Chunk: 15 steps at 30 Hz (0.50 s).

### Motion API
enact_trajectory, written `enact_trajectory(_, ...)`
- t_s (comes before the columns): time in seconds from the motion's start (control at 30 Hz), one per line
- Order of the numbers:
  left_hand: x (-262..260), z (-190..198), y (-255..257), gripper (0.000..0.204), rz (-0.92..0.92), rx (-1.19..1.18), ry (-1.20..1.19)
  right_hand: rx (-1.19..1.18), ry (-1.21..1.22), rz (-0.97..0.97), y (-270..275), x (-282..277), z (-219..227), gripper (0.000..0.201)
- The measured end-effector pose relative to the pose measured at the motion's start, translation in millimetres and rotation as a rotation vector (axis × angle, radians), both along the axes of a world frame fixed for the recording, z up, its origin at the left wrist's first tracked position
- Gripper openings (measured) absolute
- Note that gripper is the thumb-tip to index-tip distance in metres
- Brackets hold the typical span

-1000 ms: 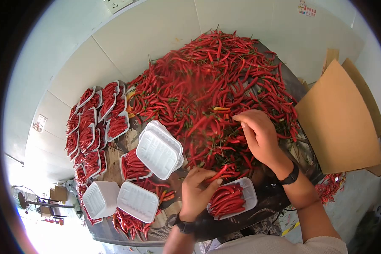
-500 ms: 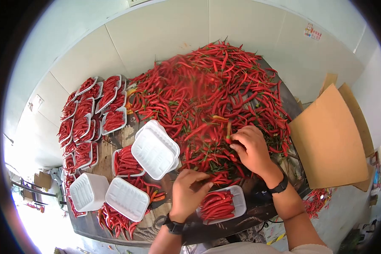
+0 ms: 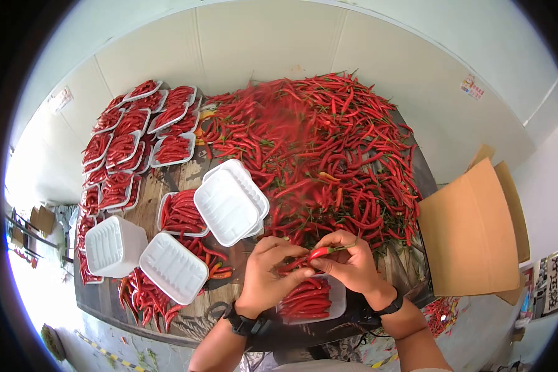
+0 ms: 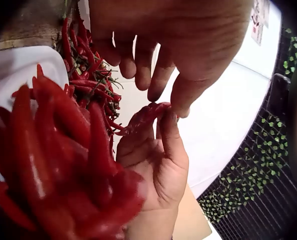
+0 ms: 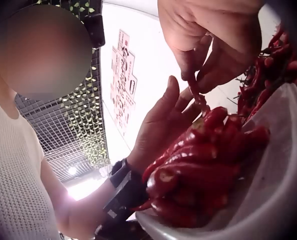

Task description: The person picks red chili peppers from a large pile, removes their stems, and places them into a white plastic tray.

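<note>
In the head view my right hand (image 3: 353,263) pinches a red chili pepper (image 3: 322,252) between thumb and forefinger, its green stem pointing right. Facing it, my left hand (image 3: 270,276) has its thumb and forefinger spread close around the pepper's other end. From the left wrist, the same chili (image 4: 149,119) shows in the right fingers, with the left thumb right beside it and the other left fingers apart. Just below both hands stands a white plastic tray (image 3: 340,301) with a heap of destemmed chilies (image 3: 305,302), large in both wrist views.
A big pile of loose chilies (image 3: 359,136) covers the back of the table. Stacked filled trays (image 3: 115,149) stand at the left. Empty white trays (image 3: 226,208) overlap a filled one (image 3: 181,214); others (image 3: 175,266) lie in front. An open cardboard box (image 3: 468,232) stands right.
My right hand has come back from the pile with a chili, down and left to meet the left hand. The chili earlier in my left fingers has left them. The head view has shifted.
</note>
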<state>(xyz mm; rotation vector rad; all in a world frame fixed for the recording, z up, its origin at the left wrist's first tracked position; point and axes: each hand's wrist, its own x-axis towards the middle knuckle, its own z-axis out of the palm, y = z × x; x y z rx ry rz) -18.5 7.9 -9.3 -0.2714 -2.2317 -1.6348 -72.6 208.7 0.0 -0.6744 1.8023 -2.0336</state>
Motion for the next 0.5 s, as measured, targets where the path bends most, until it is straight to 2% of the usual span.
enact_trajectory(0.03,0.3,-1.6,1.2,0.033,-0.027,-0.039,0.014,0.013,-0.004,0.012,-0.6,1.2,0.3,0.026)
enact_trajectory(0.2,0.8,-0.8,0.9,0.027,-0.083,0.08,-0.124,0.03,-0.016,0.043,1.1,0.3,-5.0,0.026)
enact_trajectory(0.3,1.4,1.4,-1.6,0.019,-0.089,0.132,-0.213,-0.001,-0.127,0.057,-2.6,0.6,1.1,0.03)
enact_trajectory(0.37,1.2,-2.2,-1.9,0.016,-0.105,0.291,-0.349,-0.104,-0.04,-0.128,-7.3,0.1,5.4,0.035)
enact_trajectory(0.43,0.4,-0.3,-2.7,0.016,-0.1,0.261,-0.334,-0.113,-0.06,-0.169,-3.9,-2.0,7.8,0.041)
enact_trajectory(0.5,0.7,1.2,-2.9,0.015,-0.095,0.226,-0.32,0.005,0.166,-0.209,2.6,-6.7,2.7,0.038)
